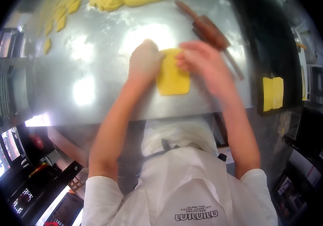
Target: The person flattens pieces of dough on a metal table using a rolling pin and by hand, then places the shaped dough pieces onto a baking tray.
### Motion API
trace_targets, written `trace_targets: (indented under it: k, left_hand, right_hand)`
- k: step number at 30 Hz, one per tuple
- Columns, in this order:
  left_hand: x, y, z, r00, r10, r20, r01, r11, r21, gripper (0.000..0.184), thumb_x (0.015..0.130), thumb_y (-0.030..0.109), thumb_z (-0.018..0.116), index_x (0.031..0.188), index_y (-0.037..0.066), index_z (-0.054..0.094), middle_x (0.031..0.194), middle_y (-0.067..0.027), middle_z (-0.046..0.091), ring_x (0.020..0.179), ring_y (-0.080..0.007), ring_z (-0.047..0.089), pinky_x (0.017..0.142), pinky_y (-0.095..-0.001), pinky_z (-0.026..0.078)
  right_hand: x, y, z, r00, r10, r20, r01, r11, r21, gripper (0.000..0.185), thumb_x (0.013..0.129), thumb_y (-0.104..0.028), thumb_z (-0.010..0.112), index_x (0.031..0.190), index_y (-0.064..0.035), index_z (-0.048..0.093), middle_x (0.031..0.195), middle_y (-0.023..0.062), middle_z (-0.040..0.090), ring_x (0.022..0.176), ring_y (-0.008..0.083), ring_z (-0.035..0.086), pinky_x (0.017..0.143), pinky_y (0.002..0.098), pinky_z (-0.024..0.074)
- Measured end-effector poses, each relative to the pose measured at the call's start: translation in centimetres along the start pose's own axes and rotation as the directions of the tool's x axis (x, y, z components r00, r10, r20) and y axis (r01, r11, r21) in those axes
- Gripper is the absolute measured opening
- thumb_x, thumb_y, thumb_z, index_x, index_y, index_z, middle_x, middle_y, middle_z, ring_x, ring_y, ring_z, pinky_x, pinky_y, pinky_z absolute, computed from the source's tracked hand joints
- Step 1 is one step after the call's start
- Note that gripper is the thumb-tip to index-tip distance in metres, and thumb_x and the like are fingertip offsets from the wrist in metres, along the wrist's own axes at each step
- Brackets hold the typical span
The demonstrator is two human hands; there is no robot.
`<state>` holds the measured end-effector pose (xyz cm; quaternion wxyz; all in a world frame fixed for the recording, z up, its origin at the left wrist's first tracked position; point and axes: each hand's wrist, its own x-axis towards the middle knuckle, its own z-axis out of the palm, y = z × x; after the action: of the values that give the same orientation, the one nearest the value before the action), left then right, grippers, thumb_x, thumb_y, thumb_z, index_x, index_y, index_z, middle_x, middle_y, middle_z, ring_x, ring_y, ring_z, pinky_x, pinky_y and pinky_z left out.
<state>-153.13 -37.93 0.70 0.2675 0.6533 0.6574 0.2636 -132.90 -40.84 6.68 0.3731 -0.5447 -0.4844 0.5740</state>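
Note:
A flat, roughly rectangular sheet of yellow dough (173, 80) lies on the metal table in front of me. My left hand (145, 61) is closed at its upper left edge, with the fingertips mostly hidden behind the hand. At the upper right edge, my right hand (203, 63) has its fingers curled in against the dough, somewhat smeared by motion. A brown wooden rolling pin (211, 33) rests just beyond my right hand, slanting across the table.
The shiny metal table (105, 81) carries small dough pieces (61, 22) at the far left and a larger dough lump (106, 3) at the back. On the right, a dark tray (278, 62) holds yellow sheets (273, 93) near its front end.

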Motion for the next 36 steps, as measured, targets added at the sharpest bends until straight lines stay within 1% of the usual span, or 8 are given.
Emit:
trace_targets:
  k: [2, 4, 20, 26, 29, 30, 33, 36]
  left_hand:
    - [0.4, -0.2, 0.0, 1.000, 0.010, -0.018, -0.010, 1.000, 0.007, 0.019, 0.089, 0.012, 0.074, 0.091, 0.000, 0.059, 0.078, -0.0158, 0.067, 0.070, -0.0297, 0.065, 0.068, -0.0390, 0.053]
    - [0.2, -0.7, 0.0, 0.998, 0.036, -0.047, -0.035, 0.999, 0.023, 0.018, 0.090, 0.011, 0.073, 0.092, 0.000, 0.059, 0.078, -0.0155, 0.067, 0.070, -0.0283, 0.065, 0.067, -0.0382, 0.053]
    - [-3.1, -3.1, -0.9, 0.994, -0.067, -0.084, 0.043, 0.965, -0.258, 0.040, 0.100, 0.010, 0.056, 0.139, 0.002, 0.063, 0.131, -0.0142, 0.071, 0.122, -0.0248, 0.065, 0.106, -0.0349, 0.047]
    - [-8.8, -2.7, -0.3, 0.982, -0.053, -0.181, 0.006, 0.967, -0.255, 0.043, 0.101, 0.006, 0.052, 0.142, -0.001, 0.059, 0.137, -0.0159, 0.067, 0.127, -0.0263, 0.063, 0.111, -0.0371, 0.045]
    - [-11.6, -2.6, 0.7, 0.973, -0.032, -0.228, -0.045, 0.944, -0.328, 0.044, 0.100, 0.000, 0.050, 0.143, -0.002, 0.058, 0.139, -0.0186, 0.065, 0.129, -0.0291, 0.062, 0.113, -0.0379, 0.044]
    - [-12.3, -2.2, 0.8, 0.976, -0.043, -0.213, -0.025, 0.951, -0.307, 0.045, 0.099, -0.005, 0.048, 0.143, -0.003, 0.057, 0.140, -0.0204, 0.063, 0.129, -0.0302, 0.062, 0.113, -0.0381, 0.045]
    - [-13.6, -2.2, 1.5, 0.962, 0.035, -0.273, -0.098, 0.970, -0.222, 0.044, 0.099, -0.005, 0.049, 0.143, -0.003, 0.057, 0.140, -0.0196, 0.063, 0.128, -0.0297, 0.062, 0.112, -0.0375, 0.046]
    - [-13.8, -2.5, 1.8, 0.949, -0.003, -0.314, -0.095, 0.950, -0.296, 0.043, 0.098, -0.006, 0.049, 0.139, -0.002, 0.059, 0.138, -0.0180, 0.063, 0.125, -0.0290, 0.063, 0.109, -0.0359, 0.048]
  right_hand:
    - [2.9, 2.9, 1.3, 0.963, 0.157, 0.220, -0.253, 0.811, 0.528, 0.036, 0.099, -0.016, 0.066, 0.127, 0.0055, 0.060, 0.119, 0.0153, 0.071, 0.108, 0.0277, 0.073, 0.094, 0.0387, 0.0571]
    - [4.2, 4.2, 1.2, 0.947, 0.205, 0.248, -0.316, 0.739, 0.596, 0.036, 0.100, -0.017, 0.066, 0.127, 0.0059, 0.060, 0.119, 0.0170, 0.071, 0.110, 0.0287, 0.072, 0.097, 0.0379, 0.0567]
    - [3.5, 4.3, 2.8, 0.922, 0.235, 0.308, -0.383, 0.669, 0.637, 0.041, 0.101, -0.017, 0.063, 0.132, 0.0083, 0.057, 0.134, 0.0245, 0.064, 0.128, 0.0372, 0.063, 0.113, 0.0447, 0.0484]
    - [0.2, 0.6, 0.6, 0.998, 0.042, 0.049, -0.055, 0.956, 0.288, 0.032, 0.098, -0.014, 0.065, 0.123, 0.0064, 0.061, 0.113, 0.0176, 0.073, 0.102, 0.0232, 0.072, 0.092, 0.0350, 0.0575]
    - [-0.7, 0.9, 0.8, 0.966, 0.143, 0.215, -0.135, 0.989, -0.051, 0.030, 0.096, -0.015, 0.068, 0.117, 0.0059, 0.064, 0.098, 0.0131, 0.075, 0.085, 0.0151, 0.070, 0.076, 0.0305, 0.0572]
    - [-1.1, 1.0, 1.4, 0.952, 0.200, 0.233, -0.195, 0.980, -0.047, 0.027, 0.090, -0.017, 0.075, 0.106, 0.0020, 0.065, 0.087, 0.0130, 0.073, 0.076, 0.0193, 0.069, 0.069, 0.0337, 0.0549]
    - [-1.7, 2.7, 3.2, 0.975, -0.117, 0.190, 0.208, 0.785, -0.583, 0.027, 0.085, -0.017, 0.080, 0.098, -0.0013, 0.062, 0.083, 0.0159, 0.070, 0.075, 0.0289, 0.068, 0.069, 0.0397, 0.0531]
    - [-1.3, 4.1, 4.6, 0.965, -0.156, 0.209, 0.258, 0.683, -0.683, 0.038, 0.078, -0.028, 0.085, 0.090, -0.0046, 0.058, 0.080, 0.0173, 0.067, 0.077, 0.0378, 0.066, 0.069, 0.0465, 0.0506]
